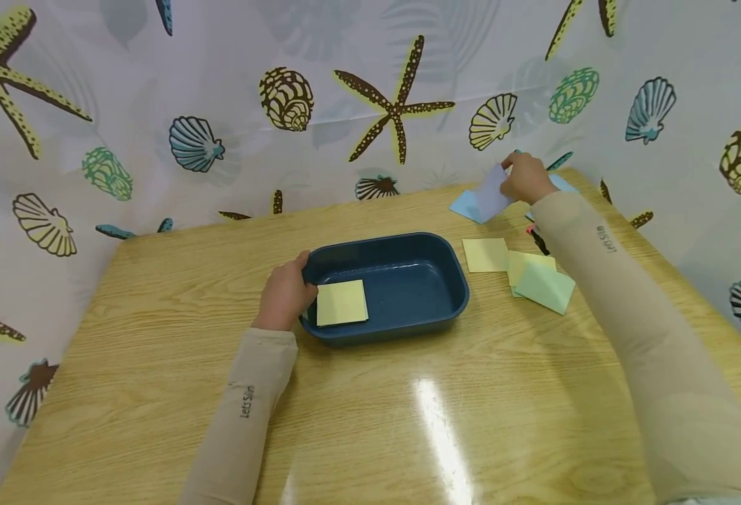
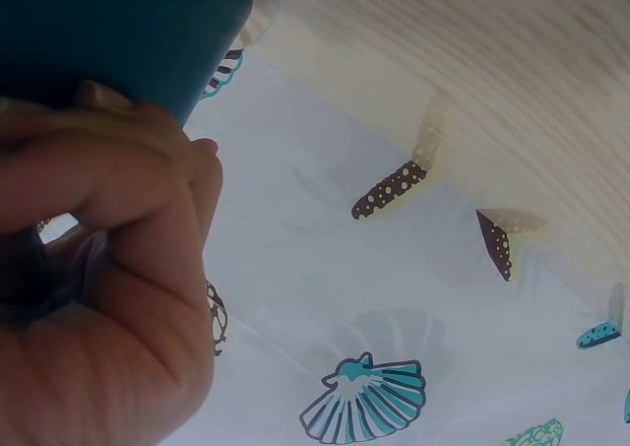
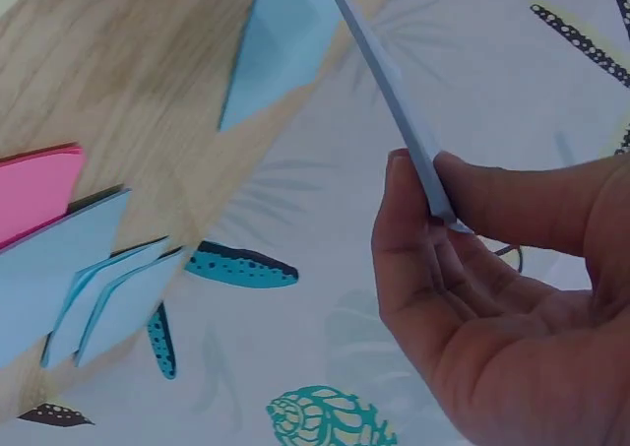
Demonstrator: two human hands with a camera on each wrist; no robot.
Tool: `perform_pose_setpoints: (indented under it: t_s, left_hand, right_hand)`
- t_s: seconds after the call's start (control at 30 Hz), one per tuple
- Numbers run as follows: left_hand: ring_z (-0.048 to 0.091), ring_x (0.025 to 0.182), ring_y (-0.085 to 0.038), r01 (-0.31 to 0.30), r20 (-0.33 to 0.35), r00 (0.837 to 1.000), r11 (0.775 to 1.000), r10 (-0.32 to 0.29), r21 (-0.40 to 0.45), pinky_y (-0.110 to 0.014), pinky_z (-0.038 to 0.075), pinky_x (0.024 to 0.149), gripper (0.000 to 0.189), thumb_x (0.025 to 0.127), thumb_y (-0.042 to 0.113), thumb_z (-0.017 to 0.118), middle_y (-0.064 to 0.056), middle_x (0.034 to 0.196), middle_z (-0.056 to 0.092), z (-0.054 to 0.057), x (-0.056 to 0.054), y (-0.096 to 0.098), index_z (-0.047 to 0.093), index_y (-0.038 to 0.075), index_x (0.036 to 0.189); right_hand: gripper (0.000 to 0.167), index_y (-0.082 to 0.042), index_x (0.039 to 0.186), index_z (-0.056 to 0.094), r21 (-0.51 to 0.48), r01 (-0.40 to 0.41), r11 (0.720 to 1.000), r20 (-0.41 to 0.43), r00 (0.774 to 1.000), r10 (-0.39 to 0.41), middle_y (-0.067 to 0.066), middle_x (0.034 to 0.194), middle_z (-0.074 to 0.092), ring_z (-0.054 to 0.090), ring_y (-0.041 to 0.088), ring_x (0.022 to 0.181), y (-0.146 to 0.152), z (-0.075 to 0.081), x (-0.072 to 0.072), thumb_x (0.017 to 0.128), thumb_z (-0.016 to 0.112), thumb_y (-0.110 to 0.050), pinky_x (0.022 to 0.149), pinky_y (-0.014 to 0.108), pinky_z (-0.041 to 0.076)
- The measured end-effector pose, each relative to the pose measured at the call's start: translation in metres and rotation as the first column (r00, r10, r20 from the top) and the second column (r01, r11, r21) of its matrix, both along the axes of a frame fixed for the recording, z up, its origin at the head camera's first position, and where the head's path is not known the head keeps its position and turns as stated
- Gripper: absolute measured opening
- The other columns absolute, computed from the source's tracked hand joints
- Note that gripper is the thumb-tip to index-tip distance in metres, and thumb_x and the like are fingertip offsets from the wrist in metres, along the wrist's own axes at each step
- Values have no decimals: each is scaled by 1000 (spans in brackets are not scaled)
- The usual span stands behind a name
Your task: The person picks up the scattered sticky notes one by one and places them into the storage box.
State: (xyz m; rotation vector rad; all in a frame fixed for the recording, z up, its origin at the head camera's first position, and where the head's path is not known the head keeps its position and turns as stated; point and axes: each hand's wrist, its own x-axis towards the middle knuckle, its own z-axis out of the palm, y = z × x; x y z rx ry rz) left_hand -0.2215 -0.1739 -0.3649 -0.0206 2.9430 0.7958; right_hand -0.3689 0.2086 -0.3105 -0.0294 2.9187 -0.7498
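My left hand (image 1: 285, 294) grips the left end of a dark blue plastic tray (image 1: 408, 330), thumb over the rim; the left wrist view shows the curled fingers against its wall (image 2: 128, 32). Inside the tray at its left end lies a small stack of pale yellow paper squares (image 1: 342, 303). Out at the back right, my right hand (image 1: 528, 179) pinches a lavender sheet of paper (image 1: 492, 196) between thumb and fingers. Seen edge-on in the right wrist view, that sheet (image 3: 394, 101) looks thin, held up off the table. A light blue sheet (image 1: 465, 205) lies beneath and left of it.
Right of the tray lie a yellow square (image 1: 485, 254), another yellow sheet (image 1: 525, 266) and a green one (image 1: 547, 286). Blue sheets (image 3: 59, 279) and a pink one (image 3: 34, 190) lie near my right forearm. A shell-patterned cloth (image 1: 231, 84) hangs behind the wooden table (image 1: 175, 280).
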Motion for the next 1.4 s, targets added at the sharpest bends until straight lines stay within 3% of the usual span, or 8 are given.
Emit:
perform_pose_setpoints:
  t_s: [0.17,0.4,0.57,0.67,0.97,1.13,1.27,1.4]
  left_hand:
    - [38,50,-16,-1,6,1000,1000,1,-4,-27,31,47,65,85,-1,60,-26,105,66,-1,0,-2,38,2,147]
    - [36,49,-15,5,-6,1000,1000,-5,-5,-27,31,47,65,85,-1,60,-26,98,67,-1,1,-4,39,1,146]
    - [35,48,-14,7,-1,1000,1000,-7,1,-26,30,47,64,85,-2,59,-25,96,67,-1,1,-5,39,1,146]
    - [37,49,-15,1,6,1000,1000,-1,5,-27,31,47,65,85,-1,59,-25,100,68,0,0,-5,38,2,147]
    - [44,54,-19,-7,9,1000,1000,7,8,-27,33,49,65,86,-2,58,-27,111,65,0,-1,-5,38,3,147]
    - [44,54,-18,-6,6,1000,1000,6,12,-27,33,48,65,85,-1,58,-26,110,65,-1,-2,-5,38,3,147]
    - [41,51,-17,-3,13,1000,1000,3,15,-27,33,48,66,85,-1,59,-25,99,68,-1,-2,-4,37,3,147]
    - [47,58,-20,-8,22,1000,1000,8,12,-28,35,50,66,86,0,59,-25,110,66,0,-3,-3,37,5,148]
  right_hand:
    - [59,6,141,38,-49,-24,998,-73,997,20,35,133,43,44,36,87,-16,14,5,82,44,6,62,34,42]
    - [41,4,132,47,-132,-4,991,-149,989,-16,29,109,57,58,33,78,-39,29,18,91,50,-2,56,26,46]
    - [41,3,134,47,-197,-54,979,-170,985,20,28,112,58,61,36,91,-59,39,30,95,53,-4,63,26,52]
    - [40,4,133,50,-221,-106,970,-169,983,69,27,108,58,61,37,91,-73,46,39,94,54,-5,64,28,54]
    - [36,4,127,51,-351,-200,915,10,976,217,23,101,62,64,20,69,-116,52,57,93,59,-2,61,25,54]
    - [33,7,123,48,-397,-218,891,121,951,286,22,98,61,63,16,62,-135,46,64,92,58,2,61,26,54]
    - [30,9,120,46,-391,-248,886,179,924,337,21,95,60,62,16,61,-147,38,68,92,57,3,63,28,55]
    - [30,8,119,48,-343,-291,893,223,899,378,22,99,61,62,15,60,-159,29,71,92,58,2,62,28,54]
